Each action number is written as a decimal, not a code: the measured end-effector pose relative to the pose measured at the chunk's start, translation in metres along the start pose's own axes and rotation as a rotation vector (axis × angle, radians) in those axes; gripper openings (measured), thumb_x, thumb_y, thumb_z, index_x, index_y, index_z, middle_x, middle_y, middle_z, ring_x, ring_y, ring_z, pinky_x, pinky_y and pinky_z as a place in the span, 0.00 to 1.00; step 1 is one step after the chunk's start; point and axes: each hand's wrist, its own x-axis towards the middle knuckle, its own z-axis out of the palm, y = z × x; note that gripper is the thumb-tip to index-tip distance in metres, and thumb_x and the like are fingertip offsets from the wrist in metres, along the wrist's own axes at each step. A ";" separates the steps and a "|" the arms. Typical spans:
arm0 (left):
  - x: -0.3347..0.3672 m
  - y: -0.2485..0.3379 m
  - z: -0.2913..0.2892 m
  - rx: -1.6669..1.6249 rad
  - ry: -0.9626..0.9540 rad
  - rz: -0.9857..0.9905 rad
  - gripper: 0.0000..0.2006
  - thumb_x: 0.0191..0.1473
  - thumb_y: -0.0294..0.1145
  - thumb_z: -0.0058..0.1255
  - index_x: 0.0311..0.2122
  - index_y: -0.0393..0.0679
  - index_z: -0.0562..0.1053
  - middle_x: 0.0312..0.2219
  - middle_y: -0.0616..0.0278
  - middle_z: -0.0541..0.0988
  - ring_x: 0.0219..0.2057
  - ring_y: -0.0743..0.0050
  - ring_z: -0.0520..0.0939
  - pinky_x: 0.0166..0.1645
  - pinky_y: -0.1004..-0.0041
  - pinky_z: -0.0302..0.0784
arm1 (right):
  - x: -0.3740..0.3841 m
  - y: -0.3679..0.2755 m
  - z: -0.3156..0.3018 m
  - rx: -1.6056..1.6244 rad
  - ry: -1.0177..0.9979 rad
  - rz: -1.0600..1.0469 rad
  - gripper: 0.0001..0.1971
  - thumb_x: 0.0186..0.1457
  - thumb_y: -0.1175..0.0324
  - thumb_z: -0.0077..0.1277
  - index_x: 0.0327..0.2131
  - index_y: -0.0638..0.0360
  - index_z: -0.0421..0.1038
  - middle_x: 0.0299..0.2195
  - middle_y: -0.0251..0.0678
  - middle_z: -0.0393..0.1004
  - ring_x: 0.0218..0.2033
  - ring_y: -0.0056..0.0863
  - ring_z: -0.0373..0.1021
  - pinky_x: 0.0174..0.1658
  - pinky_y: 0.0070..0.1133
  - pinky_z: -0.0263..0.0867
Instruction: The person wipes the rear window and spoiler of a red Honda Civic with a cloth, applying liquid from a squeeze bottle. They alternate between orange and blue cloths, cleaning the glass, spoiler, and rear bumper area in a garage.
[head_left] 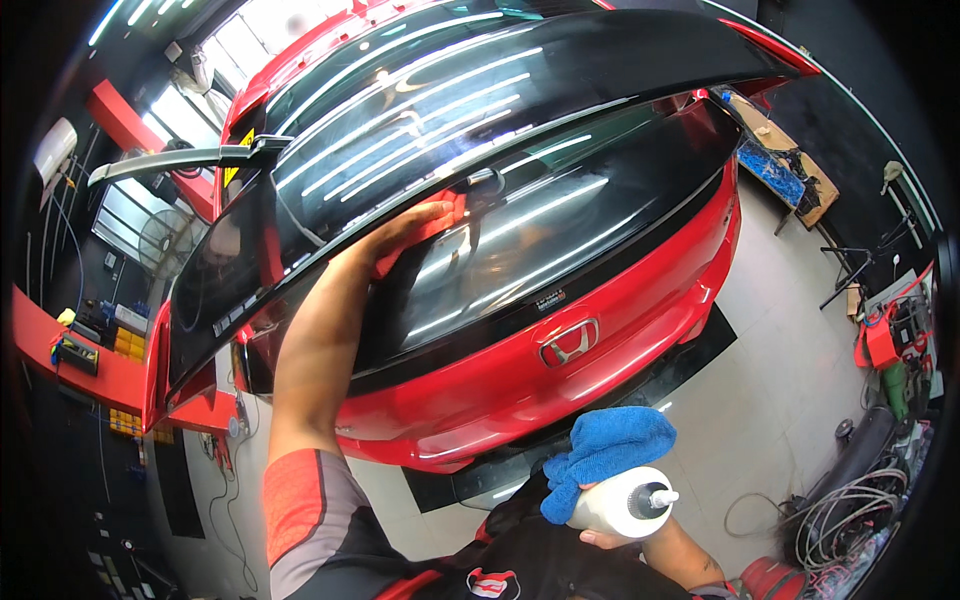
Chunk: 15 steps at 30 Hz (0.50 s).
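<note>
My left arm reaches under the black rear spoiler (500,80) of a red car. My left hand (428,218) presses a red cloth (398,250) against the dark, glossy rear window (520,240); the spoiler's edge is close above the fingers. Low in front of my body, my right hand (600,538) grips a white squeeze bottle (608,505) with a black cap and a pale nozzle. A blue microfibre cloth (615,445) is bunched against the bottle, on its far side. Most of the right hand's fingers are hidden behind the bottle.
The red tailgate (480,400) curves below the window. A long dark arm (180,162) sticks out at the spoiler's left. Red lift beams (90,365) stand on the left. A workbench (790,160), coiled hoses (850,510) and tools line the right wall.
</note>
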 end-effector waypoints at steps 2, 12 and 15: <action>0.003 0.013 0.002 -0.049 -0.033 -0.049 0.42 0.49 0.66 0.61 0.60 0.43 0.72 0.60 0.34 0.68 0.63 0.35 0.67 0.69 0.48 0.54 | 0.002 -0.002 0.001 0.028 0.033 0.016 0.31 0.35 0.58 0.73 0.48 0.50 0.77 0.60 0.45 0.67 0.64 0.47 0.61 0.68 0.41 0.51; 0.030 0.018 0.003 -0.215 0.007 0.092 0.36 0.50 0.56 0.64 0.62 0.50 0.71 0.59 0.43 0.72 0.62 0.44 0.70 0.67 0.54 0.58 | 0.001 -0.009 -0.001 -0.061 -0.019 0.028 0.30 0.35 0.58 0.74 0.46 0.49 0.77 0.58 0.44 0.69 0.62 0.46 0.63 0.67 0.41 0.53; 0.046 0.009 0.011 -0.120 0.127 0.196 0.34 0.53 0.54 0.62 0.63 0.52 0.70 0.59 0.46 0.72 0.60 0.45 0.72 0.66 0.55 0.60 | -0.003 -0.011 -0.001 -0.008 0.053 -0.005 0.30 0.35 0.59 0.74 0.47 0.49 0.77 0.58 0.43 0.69 0.62 0.45 0.63 0.67 0.41 0.53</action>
